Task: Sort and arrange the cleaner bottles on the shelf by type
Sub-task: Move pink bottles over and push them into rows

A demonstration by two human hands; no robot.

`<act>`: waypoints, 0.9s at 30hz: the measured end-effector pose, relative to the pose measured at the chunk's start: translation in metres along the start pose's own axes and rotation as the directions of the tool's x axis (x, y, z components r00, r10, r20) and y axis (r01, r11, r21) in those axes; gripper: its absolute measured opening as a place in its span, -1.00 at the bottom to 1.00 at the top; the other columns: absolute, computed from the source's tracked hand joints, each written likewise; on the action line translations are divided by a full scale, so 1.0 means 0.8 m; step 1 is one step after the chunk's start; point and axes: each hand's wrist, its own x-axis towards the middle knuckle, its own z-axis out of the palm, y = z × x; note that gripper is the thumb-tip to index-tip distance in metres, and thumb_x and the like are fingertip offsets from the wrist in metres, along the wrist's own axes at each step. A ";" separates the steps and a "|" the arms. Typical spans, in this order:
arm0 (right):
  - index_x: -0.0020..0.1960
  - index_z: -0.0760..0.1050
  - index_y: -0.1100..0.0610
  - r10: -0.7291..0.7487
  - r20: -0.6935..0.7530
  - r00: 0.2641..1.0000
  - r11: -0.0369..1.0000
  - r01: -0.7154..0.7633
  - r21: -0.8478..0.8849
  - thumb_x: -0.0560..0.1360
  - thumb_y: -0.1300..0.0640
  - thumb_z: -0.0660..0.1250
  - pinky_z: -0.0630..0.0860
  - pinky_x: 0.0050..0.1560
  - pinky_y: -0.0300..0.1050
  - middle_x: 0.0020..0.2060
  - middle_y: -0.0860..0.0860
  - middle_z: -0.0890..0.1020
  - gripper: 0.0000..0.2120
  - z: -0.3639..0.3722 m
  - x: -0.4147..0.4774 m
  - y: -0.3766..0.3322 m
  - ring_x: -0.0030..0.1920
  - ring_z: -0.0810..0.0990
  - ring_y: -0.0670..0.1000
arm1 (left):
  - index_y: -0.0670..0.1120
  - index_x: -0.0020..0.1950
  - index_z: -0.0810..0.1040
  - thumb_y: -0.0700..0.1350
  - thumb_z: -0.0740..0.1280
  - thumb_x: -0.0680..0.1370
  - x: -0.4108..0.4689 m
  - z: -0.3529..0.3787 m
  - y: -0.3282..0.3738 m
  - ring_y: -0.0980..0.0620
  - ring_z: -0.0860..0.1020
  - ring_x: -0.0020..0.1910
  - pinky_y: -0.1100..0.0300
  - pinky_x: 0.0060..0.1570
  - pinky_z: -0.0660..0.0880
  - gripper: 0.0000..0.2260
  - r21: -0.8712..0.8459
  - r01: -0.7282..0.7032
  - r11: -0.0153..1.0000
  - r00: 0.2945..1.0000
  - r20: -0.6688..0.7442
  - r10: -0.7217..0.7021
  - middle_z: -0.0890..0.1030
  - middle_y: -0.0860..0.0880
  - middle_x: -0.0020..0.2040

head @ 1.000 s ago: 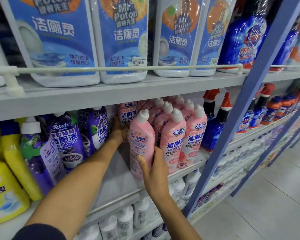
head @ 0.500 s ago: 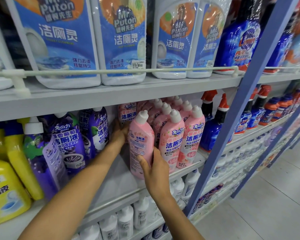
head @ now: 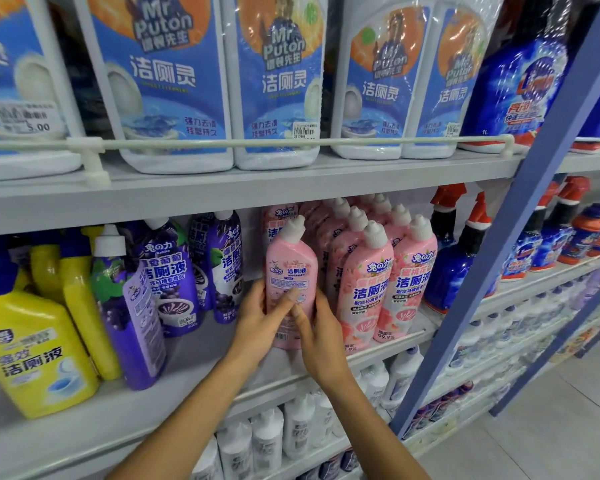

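Observation:
A pink cleaner bottle (head: 290, 268) with a white cap stands on the middle shelf (head: 201, 372), its back label turned toward me. My left hand (head: 258, 322) grips its lower left side. My right hand (head: 321, 336) grips its lower right side, thumb across the front. Right of it stands a group of several pink bottles (head: 385, 278). To the left are purple bottles (head: 174, 278), one leaning purple bottle (head: 129, 306) and yellow bottles (head: 32, 344).
The upper shelf holds large white bottles with blue labels (head: 174, 84) behind a white rail (head: 257, 143). Blue spray bottles (head: 461, 268) stand right of the pink group. A blue upright post (head: 520, 216) runs diagonally at right. White bottles (head: 298, 424) fill the lower shelf.
My left hand has come forward from the back of the shelf and now grips the front pink bottle together with my right hand. The view has moved closer.

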 end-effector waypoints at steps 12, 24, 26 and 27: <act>0.60 0.28 0.10 0.196 0.062 0.979 0.977 -0.200 0.076 0.68 -0.14 0.18 0.23 0.51 -0.25 0.52 -0.05 0.41 -0.43 0.000 0.002 0.006 0.50 0.34 -0.15 | -0.03 0.11 0.55 0.09 0.54 0.48 0.032 0.021 -0.007 0.22 0.68 -0.14 0.22 -0.12 0.60 -0.67 0.277 -0.063 0.959 0.970 -0.209 0.125 0.71 0.06 -0.05; 0.57 0.21 -0.16 0.319 0.176 0.931 0.867 -0.362 0.343 0.63 -0.30 0.03 0.13 0.49 -0.30 0.42 -0.34 0.30 -0.46 -0.036 -0.016 -0.027 0.40 0.29 -0.37 | -0.16 0.31 0.49 0.03 0.44 0.59 0.107 0.034 -0.011 -0.01 0.68 0.06 0.10 0.04 0.63 -0.60 0.349 -0.035 0.936 0.975 -0.194 0.108 0.68 -0.09 0.14; 0.56 0.19 -0.19 0.335 0.184 0.924 0.859 -0.380 0.344 0.65 -0.28 0.02 0.13 0.52 -0.27 0.40 -0.37 0.29 -0.49 -0.039 -0.017 -0.027 0.41 0.27 -0.36 | -0.20 0.32 0.49 -0.01 0.43 0.59 0.116 0.035 -0.012 -0.06 0.68 0.07 0.14 0.00 0.62 -0.61 0.329 -0.023 0.944 0.978 -0.189 0.090 0.68 -0.13 0.13; 0.55 0.18 -0.21 0.337 0.186 0.923 0.856 -0.383 0.348 0.64 -0.29 0.02 0.14 0.54 -0.24 0.40 -0.39 0.29 -0.50 -0.039 -0.018 -0.027 0.42 0.27 -0.35 | -0.21 0.33 0.50 -0.01 0.43 0.59 0.120 0.035 -0.012 -0.07 0.69 0.07 0.10 0.02 0.63 -0.60 0.320 -0.015 0.947 0.980 -0.183 0.078 0.69 -0.14 0.13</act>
